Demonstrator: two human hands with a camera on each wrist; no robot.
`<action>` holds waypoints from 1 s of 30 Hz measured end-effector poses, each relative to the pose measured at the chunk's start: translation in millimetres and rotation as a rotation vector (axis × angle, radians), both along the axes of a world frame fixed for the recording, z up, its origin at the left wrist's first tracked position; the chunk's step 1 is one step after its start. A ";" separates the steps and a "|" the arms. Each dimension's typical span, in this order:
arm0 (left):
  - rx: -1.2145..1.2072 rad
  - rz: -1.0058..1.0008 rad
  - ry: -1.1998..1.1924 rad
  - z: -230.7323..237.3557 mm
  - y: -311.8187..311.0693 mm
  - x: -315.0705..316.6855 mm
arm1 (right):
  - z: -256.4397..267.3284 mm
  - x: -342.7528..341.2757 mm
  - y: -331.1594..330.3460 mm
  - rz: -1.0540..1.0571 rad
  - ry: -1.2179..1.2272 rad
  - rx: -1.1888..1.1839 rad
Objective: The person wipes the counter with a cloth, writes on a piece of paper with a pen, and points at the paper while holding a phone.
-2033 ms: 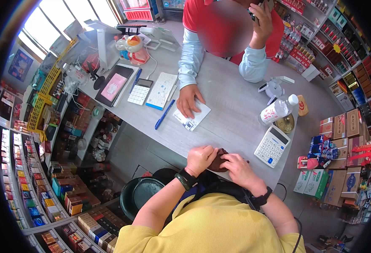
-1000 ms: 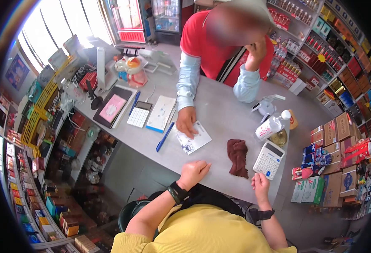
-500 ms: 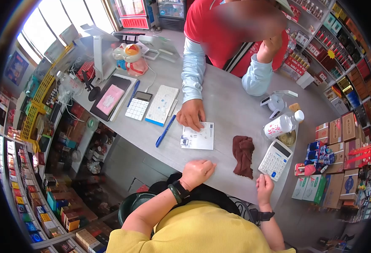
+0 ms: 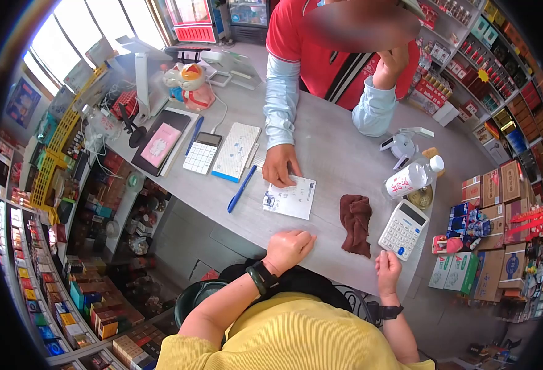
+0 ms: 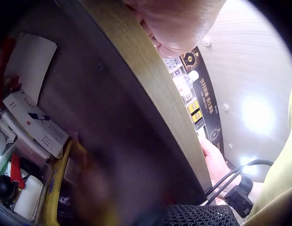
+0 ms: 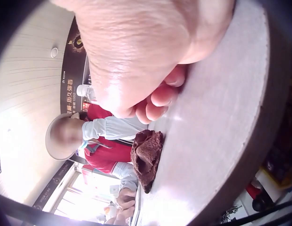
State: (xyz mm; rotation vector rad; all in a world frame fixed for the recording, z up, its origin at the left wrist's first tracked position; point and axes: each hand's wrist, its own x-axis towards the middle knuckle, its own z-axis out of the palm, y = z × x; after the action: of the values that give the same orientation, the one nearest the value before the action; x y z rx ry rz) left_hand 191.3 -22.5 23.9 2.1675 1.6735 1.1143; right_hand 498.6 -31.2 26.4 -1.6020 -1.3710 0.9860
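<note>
In the head view, the left hand rests at the near edge of the grey counter, fingers loosely curled round nothing. The right hand lies at the edge below a white calculator, also loosely curled and empty. Between and beyond them lies a crumpled brown cloth, touched by neither. The left wrist view has the left hand above the counter's edge; the right wrist view has the right hand close up, with the cloth beyond it.
Across the counter a person in red rests one hand on a printed card. A blue pen, a notepad and another calculator lie left; a bottle stands right. Stocked shelves and stacked boxes flank the counter.
Two seconds ago both hands held the brown cloth; it now lies on the counter, and the hands have moved apart. Since half a second ago, they have barely moved.
</note>
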 end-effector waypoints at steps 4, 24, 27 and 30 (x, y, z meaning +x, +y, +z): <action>0.005 -0.004 -0.003 1.2 0.2 0.1 | -0.2 -0.3 0.5 0.008 -0.009 0.028; -0.010 -0.020 0.002 1.9 0.1 -1.7 | 2.8 -2.2 0.5 -0.013 -0.009 -0.001; -0.010 -0.019 0.005 2.3 0.4 -1.4 | 0.5 -0.5 0.5 -0.019 -0.010 -0.010; -0.008 -0.017 0.006 0.5 0.2 -1.3 | 0.8 -0.8 0.4 -0.021 -0.016 -0.011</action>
State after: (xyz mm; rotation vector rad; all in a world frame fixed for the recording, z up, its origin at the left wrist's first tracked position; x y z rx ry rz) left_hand 190.1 -22.4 24.5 2.1782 1.6563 1.0956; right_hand 497.9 -30.7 27.1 -1.6321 -1.3591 0.9726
